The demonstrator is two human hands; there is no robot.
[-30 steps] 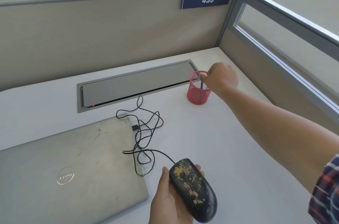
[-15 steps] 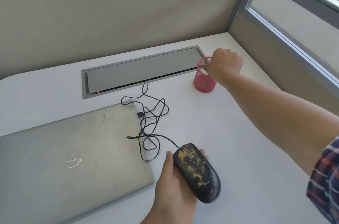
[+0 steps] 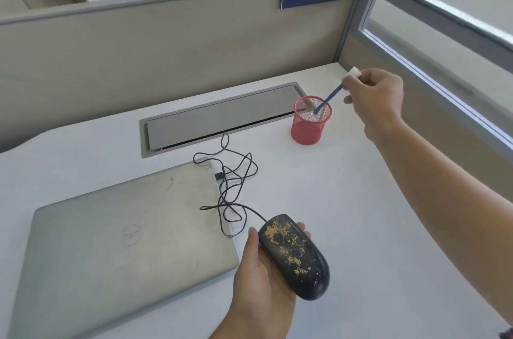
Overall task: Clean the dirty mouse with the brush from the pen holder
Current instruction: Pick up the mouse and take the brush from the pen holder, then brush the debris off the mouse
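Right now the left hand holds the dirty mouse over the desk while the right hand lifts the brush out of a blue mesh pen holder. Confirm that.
Not quite: the pen holder is red mesh, not blue; only the brush handle is blue. The head view shows it. The rest stands: the left hand holds the dirty mouse over the desk, and the right hand lifts the brush out.

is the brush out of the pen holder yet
Nearly out: the right hand holds the brush tilted, its lower tip at the rim of the red pen holder.
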